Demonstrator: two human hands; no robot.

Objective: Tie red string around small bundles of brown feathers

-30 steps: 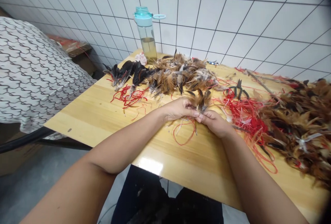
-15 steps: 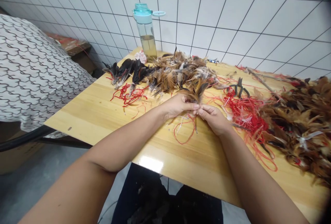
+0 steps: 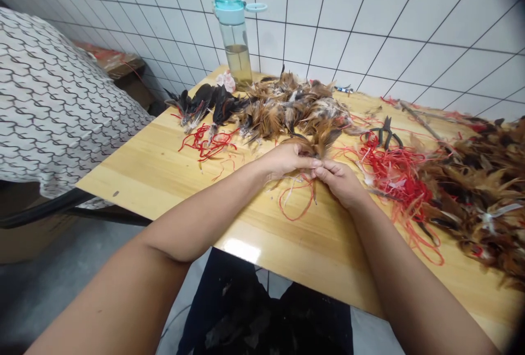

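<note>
My left hand [image 3: 287, 159] and my right hand [image 3: 340, 181] meet at the middle of the wooden table [image 3: 164, 163]. Both pinch the quill end of a small bundle of brown feathers [image 3: 320, 141] that fans away from me. A loop of red string [image 3: 297, 202] hangs below the fingertips onto the tabletop. Fingers of both hands are closed together on the bundle's base.
A pile of brown feathers [image 3: 287, 109] and dark feathers [image 3: 205, 106] lies behind the hands. Tangled red string [image 3: 389, 172], black pliers [image 3: 385, 132] and a large feather heap [image 3: 479, 180] lie right. A water bottle [image 3: 235, 38] stands by the tiled wall. Patterned cloth [image 3: 53, 103] is left.
The view has tilted down slightly and the hands sit a little higher in frame; both still pinch the same feather bundle, with only small finger movement.
</note>
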